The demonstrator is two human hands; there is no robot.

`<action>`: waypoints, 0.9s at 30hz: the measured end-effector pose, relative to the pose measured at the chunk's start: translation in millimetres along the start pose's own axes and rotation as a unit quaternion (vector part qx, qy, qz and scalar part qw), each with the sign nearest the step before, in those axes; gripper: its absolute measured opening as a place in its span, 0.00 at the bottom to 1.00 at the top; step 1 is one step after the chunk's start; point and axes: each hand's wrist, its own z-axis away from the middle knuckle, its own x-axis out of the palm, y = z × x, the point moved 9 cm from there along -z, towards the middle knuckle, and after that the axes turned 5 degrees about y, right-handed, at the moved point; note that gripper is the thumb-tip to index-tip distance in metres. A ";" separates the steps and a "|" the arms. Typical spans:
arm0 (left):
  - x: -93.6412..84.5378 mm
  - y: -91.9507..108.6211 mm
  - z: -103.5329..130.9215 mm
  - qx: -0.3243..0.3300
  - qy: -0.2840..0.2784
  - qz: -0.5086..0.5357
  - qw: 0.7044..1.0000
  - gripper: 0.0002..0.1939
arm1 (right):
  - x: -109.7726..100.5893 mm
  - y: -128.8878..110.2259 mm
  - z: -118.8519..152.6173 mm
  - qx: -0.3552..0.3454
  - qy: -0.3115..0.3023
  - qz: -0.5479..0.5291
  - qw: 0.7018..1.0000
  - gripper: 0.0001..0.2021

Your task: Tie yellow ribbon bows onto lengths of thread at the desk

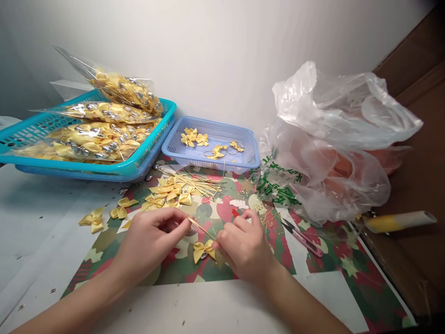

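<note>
My left hand [156, 236] is closed in a pinch on one end of a thin gold cord [201, 228]. The cord runs slanting down to my right hand [245, 248], whose fingers are closed round its other end. Beyond the right fingers shows a small red tip [235, 213]; what it belongs to is hidden. A yellow ribbon bow [204, 250] is just below the cord, close to my right fingertips, and I cannot tell if it is attached. Several loose yellow bows [170, 189] lie past my left hand, beside a bundle of gold cords [194, 181].
A turquoise basket [139, 155] at the left holds bagged bows. At the back, a blue basket [252, 162] contains a few bows. To the right are pink-handled thread snips [304, 239], a crumpled plastic bag [333, 139] and a yellow-white tube [399, 221]. A camouflage-patterned sheet [174, 273] covers part of the table.
</note>
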 end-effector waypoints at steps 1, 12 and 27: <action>-1.3 0.2 -0.2 0.002 0.009 0.001 1.000 0.15 | -0.9 5.5 -0.5 0.023 0.001 0.016 1.000 0.15; -5.7 12.6 8.7 0.128 0.058 -0.065 0.988 0.14 | 19.9 30.3 13.5 0.225 -0.031 -0.189 0.955 0.12; 21.0 -8.7 15.7 -0.101 -0.006 0.171 0.980 0.14 | 20.4 30.4 16.9 0.268 -0.029 -0.158 0.950 0.17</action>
